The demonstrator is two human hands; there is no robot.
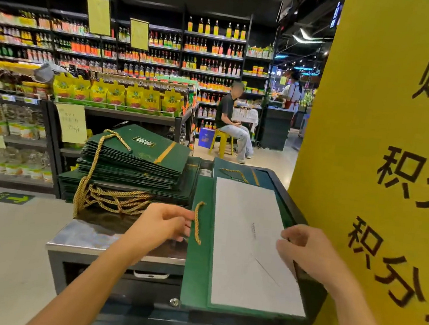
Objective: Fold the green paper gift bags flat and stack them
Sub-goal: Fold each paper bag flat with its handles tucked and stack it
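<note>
Left hand (pixel 166 221) pinches the green bag (pixel 195 269) at its left edge beside the rope handle (pixel 197 224); right hand (pixel 305 250) pinches the white card (pixel 246 248) lying on it.

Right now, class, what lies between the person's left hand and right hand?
In the head view, the flat green gift bag lies between the left hand and right hand: its gold rope handle, then its white panel.

Lost the yellow sign's (pixel 387 134) right part to the right edge and both forearms (pixel 82 281) to the near edge. Could not read the fine print on the white sheet (pixel 245 259) or the far shelves' (pixel 139 60) labels. Saw only blur for the seated person's (pixel 226 115) face, with part of the green bag's (pixel 197 267) right edge hidden under the right hand (pixel 307 253).
</note>
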